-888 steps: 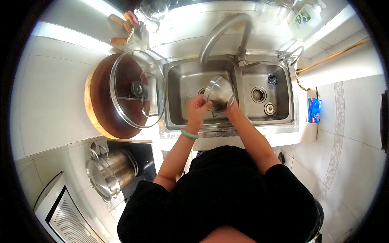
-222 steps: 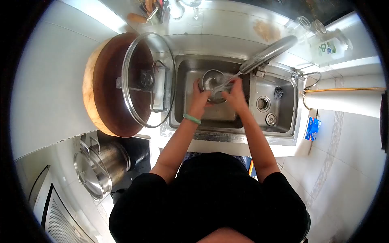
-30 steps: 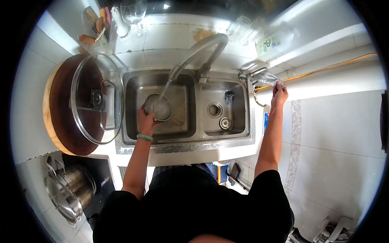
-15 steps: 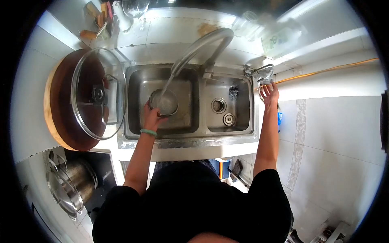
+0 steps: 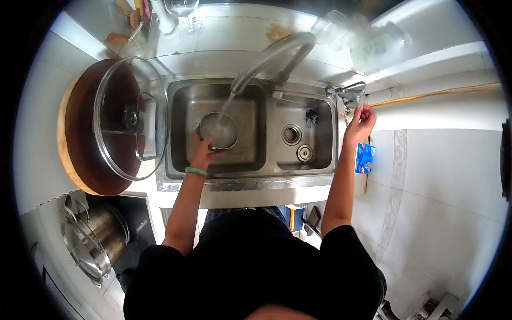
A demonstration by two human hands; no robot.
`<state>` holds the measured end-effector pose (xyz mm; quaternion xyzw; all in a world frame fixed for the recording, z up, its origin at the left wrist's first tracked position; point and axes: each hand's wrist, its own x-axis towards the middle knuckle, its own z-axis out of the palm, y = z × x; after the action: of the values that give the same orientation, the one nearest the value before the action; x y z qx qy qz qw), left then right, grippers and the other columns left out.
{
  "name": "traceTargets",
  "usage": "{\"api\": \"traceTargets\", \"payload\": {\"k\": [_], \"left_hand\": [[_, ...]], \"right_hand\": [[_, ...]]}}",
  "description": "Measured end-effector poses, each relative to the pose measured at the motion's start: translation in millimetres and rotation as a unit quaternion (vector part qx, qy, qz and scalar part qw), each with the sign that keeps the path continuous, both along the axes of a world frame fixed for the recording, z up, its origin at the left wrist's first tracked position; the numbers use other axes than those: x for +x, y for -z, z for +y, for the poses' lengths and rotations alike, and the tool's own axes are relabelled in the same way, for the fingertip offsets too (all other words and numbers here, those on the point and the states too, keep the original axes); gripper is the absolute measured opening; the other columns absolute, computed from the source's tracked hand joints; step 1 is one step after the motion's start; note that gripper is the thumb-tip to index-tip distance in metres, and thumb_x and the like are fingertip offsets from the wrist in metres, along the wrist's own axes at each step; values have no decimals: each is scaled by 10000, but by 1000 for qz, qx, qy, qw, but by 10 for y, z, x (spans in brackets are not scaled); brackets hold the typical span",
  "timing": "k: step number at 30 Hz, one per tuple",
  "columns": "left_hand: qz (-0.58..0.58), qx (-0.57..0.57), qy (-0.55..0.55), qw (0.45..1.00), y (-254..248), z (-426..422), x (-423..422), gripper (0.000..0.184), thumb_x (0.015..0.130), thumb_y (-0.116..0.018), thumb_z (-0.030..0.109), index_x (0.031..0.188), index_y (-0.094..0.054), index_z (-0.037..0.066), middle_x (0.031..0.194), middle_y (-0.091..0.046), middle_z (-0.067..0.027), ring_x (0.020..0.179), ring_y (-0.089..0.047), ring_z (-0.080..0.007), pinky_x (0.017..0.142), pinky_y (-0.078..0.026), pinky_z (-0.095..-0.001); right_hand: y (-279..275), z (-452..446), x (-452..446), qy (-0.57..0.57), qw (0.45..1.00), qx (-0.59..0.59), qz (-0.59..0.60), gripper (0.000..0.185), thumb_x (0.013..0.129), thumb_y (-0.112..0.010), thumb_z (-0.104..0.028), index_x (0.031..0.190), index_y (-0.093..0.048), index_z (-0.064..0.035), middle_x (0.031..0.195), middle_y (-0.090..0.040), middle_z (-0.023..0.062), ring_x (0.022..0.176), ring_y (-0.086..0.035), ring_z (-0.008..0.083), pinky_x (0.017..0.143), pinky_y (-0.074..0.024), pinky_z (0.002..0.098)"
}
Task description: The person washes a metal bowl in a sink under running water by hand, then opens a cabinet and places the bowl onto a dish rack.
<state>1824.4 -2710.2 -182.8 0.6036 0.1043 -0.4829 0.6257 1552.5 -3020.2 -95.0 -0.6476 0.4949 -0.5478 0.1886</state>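
Note:
My left hand (image 5: 203,151), with a green bangle at the wrist, grips the near left rim of a round metal bowl (image 5: 228,140) inside the left basin (image 5: 250,154). Water runs from the curved faucet (image 5: 250,72) into the bowl, which has water in it. Beyond the sink's right edge, my right hand (image 5: 361,127) is raised with its fingers curled together. It is just below a wire holder (image 5: 352,92) with something greyish and see-through in it. Whatever lies between the right fingers, if anything, is too small to make out.
The right basin (image 5: 314,158) holds a dark scouring pad (image 5: 311,116) and a drain strainer (image 5: 304,153). A glass lid (image 5: 101,144) leans against a round wooden board (image 5: 80,160) at left. Pots (image 5: 109,234) stand lower left; a blue packet (image 5: 365,158) hangs at right.
My right hand has drawn slightly back from the wire holder, and its spread fingers have curled together. My left hand keeps hold of the bowl under the stream. More of the blue packet shows.

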Motion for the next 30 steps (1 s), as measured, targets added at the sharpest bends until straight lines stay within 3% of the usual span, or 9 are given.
{"api": "traceTargets", "payload": {"k": [4, 9, 18, 20, 23, 25, 27, 29, 30], "left_hand": [[0, -19, 1, 1000, 75, 13, 0, 737, 712, -512, 49, 1359, -179, 166, 940, -425, -90, 801, -508, -200, 639, -576, -474], [10, -23, -12, 1000, 145, 22, -20, 743, 707, -509, 46, 1361, -179, 164, 929, -424, -88, 751, -493, -185, 638, -579, -463], [13, -16, -16, 1000, 175, 70, -17, 730, 715, -501, 37, 1360, -183, 162, 901, -423, -72, 742, -485, -178, 649, -575, -463], [28, 0, -24, 999, 248, 97, 33, 729, 719, -506, 35, 1360, -185, 167, 931, -419, -82, 764, -484, -187, 655, -569, -472], [34, -12, -51, 998, 207, 99, 52, 721, 723, -510, 30, 1357, -194, 163, 1003, -419, -102, 804, -483, -204, 659, -561, -490], [18, 12, -61, 998, 133, 90, 67, 730, 722, -510, 28, 1363, -192, 169, 1044, -415, -109, 838, -486, -218, 658, -560, -494], [2, 33, -68, 997, 104, 129, 91, 738, 721, -511, 26, 1370, -191, 175, 1086, -410, -116, 872, -488, -233, 656, -559, -499], [-39, 55, -29, 997, 141, 175, 113, 742, 712, -535, 47, 1373, -227, 178, 1146, -421, -129, 927, -508, -265, 647, -564, -480], [-41, 57, -32, 997, 153, 199, 107, 742, 712, -535, 47, 1373, -227, 178, 1146, -421, -129, 927, -508, -265, 647, -564, -480]], "right_hand": [[-285, -253, 99, 5, 985, -56, 163, 232, 725, -724, -132, 871, -604, 2, 787, -560, 96, 632, -529, 187, 617, -453, 316], [-180, -404, 81, -21, 977, -81, 197, 232, 674, -743, -121, 842, -629, -8, 740, -595, 119, 652, -582, 234, 618, -468, 322], [-339, -327, 86, 5, 945, -89, 314, 151, 730, -681, -141, 815, -677, -16, 734, -651, 134, 648, -634, 268, 628, -495, 345], [-436, -141, 120, -15, 957, 31, 286, 177, 747, -673, -169, 830, -674, -12, 754, -662, 139, 675, -652, 244, 639, -499, 326], [-530, 361, 244, -110, 937, 160, 291, 178, 763, -655, -172, 841, -673, -14, 778, -669, 135, 704, -659, 208, 658, -497, 296], [-270, 707, 410, -242, 922, 236, 188, 191, 768, -633, -176, 873, -666, -21, 807, -664, 145, 726, -654, 206, 668, -497, 302], [-237, 1124, 817, -302, 864, 277, 292, 195, 769, -593, -150, 906, -656, -25, 822, -657, 156, 734, -641, 254, 671, -494, 331], [310, 1365, 1176, -407, 839, 248, 262, 187, 762, -567, -130, 889, -645, -16, 787, -641, 167, 750, -612, 317, 694, -485, 378], [567, 1516, 1381, -399, 843, 200, 301, 151, 758, -565, -102, 853, -646, -18, 772, -634, 160, 723, -601, 314, 671, -474, 381]]}}
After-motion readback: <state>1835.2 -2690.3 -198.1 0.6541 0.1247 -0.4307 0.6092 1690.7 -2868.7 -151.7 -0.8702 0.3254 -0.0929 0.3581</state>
